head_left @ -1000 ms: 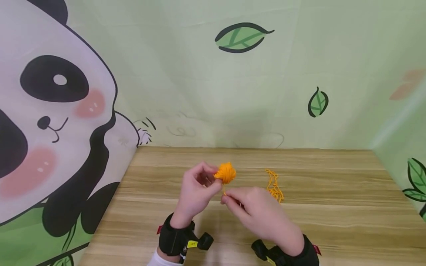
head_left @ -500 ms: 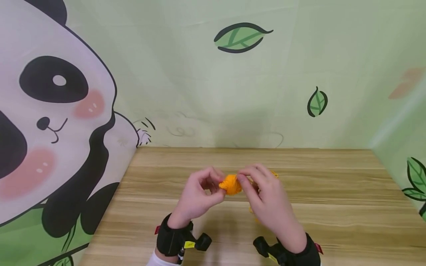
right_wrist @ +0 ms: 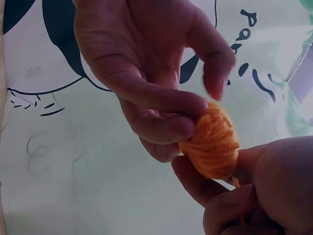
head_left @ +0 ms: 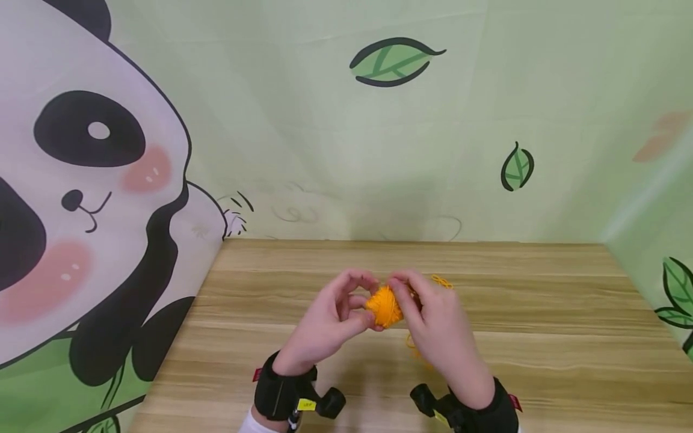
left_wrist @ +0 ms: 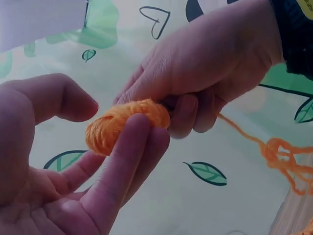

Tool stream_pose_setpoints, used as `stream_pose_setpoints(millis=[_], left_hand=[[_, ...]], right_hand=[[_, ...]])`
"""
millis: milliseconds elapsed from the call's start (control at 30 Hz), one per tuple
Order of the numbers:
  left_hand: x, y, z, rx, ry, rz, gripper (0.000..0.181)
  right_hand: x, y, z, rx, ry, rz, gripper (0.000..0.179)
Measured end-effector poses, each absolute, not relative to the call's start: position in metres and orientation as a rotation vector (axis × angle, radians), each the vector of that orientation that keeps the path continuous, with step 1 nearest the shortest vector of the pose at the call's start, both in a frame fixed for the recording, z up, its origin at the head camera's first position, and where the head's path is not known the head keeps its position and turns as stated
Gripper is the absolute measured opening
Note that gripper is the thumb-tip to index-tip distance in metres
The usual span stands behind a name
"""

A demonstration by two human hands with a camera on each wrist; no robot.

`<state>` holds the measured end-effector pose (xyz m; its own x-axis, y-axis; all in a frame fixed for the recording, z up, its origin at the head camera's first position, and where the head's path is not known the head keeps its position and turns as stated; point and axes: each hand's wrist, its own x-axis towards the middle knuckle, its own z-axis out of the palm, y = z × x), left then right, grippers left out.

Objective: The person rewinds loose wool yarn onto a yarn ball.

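Wood-grained table [head_left: 260, 270], over which, short of the far edge and between the side edges, a yarn ball [head_left: 385, 308] is held up by two hands: left hand [head_left: 335, 316], half curled and loosely holding, one digit lifted clear; right hand [head_left: 441, 319], closely curled, the ball's right end pinched. Loose yarn [left_wrist: 270, 152], tangled, partly laid toward the far edge; a knot could be drawn tight if it is pulled. Strand [left_wrist: 239, 129], led from the right hand; should it snag, the lightly held ball might be jerked loose and its wraps slipped.
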<state>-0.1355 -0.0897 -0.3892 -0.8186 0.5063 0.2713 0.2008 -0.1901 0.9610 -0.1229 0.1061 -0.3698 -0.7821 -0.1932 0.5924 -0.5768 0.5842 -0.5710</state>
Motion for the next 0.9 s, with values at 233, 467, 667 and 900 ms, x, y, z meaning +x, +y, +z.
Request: stream_pose_setpoints(millis=[233, 467, 667, 900], left_hand=[[-0.135, -0.087, -0.387, 0.722, 1.859, 2.118, 0.042], [-0.134, -0.094, -0.385, 0.787, 1.977, 2.02, 0.034], [-0.132, -0.096, -0.382, 0.718, 1.993, 2.149, 0.032], [-0.133, -0.098, -0.381, 0.547, 1.871, 2.485, 0.032]], right_hand=[[-0.123, 0.106, -0.37, 0.66, -2.324, 1.002, 0.008], [-0.124, 0.107, -0.369, 0.679, -2.259, 1.027, 0.007], [-0.126, 0.108, -0.369, 0.656, -2.27, 1.044, 0.007], [-0.127, 0.105, -0.373, 0.665, -2.508, 0.957, 0.016]])
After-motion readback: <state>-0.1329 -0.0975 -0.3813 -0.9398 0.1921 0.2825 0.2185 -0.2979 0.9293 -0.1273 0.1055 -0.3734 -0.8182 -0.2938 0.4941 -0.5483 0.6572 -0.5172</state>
